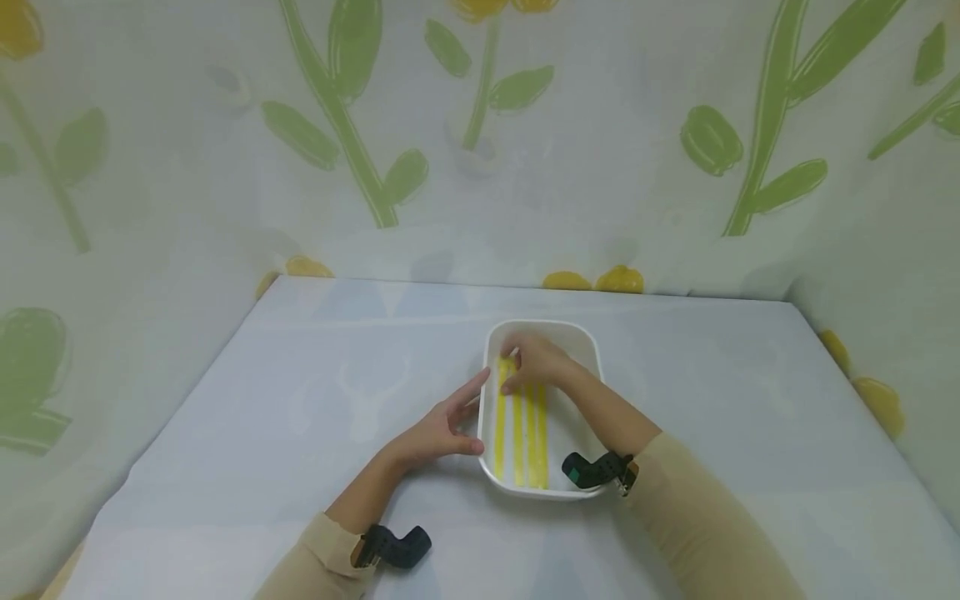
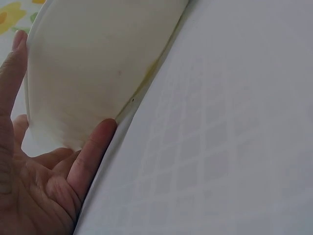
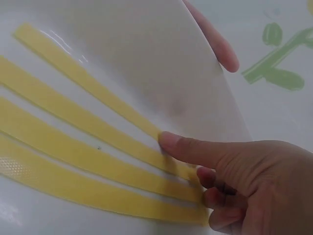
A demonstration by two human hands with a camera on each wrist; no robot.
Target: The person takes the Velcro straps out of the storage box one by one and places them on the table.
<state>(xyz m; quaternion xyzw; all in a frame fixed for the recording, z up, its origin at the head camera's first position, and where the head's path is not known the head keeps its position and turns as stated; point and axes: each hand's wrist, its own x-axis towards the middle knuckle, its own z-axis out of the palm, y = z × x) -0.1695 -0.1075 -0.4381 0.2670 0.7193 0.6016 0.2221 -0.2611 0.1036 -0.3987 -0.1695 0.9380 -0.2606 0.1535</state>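
Note:
A white rectangular container (image 1: 570,425) with rounded corners stands on the table. Several flat yellow strips (image 1: 519,442) lie lengthwise side by side on its floor. My right hand (image 1: 538,362) reaches inside and holds the leftmost strip (image 3: 88,81) near its far end. In the right wrist view the thumb (image 3: 188,148) is on that strip and the other fingers are curled; the index finger is mostly hidden. Against the container's left outer wall (image 2: 107,54) rests my left hand (image 1: 442,429), its fingers spread and thumb apart.
A pale table (image 1: 262,433) extends around the container on all sides. Behind it rises a wall (image 1: 600,167) printed with green stems and yellow flowers. Each wrist carries a black camera mount (image 1: 405,547).

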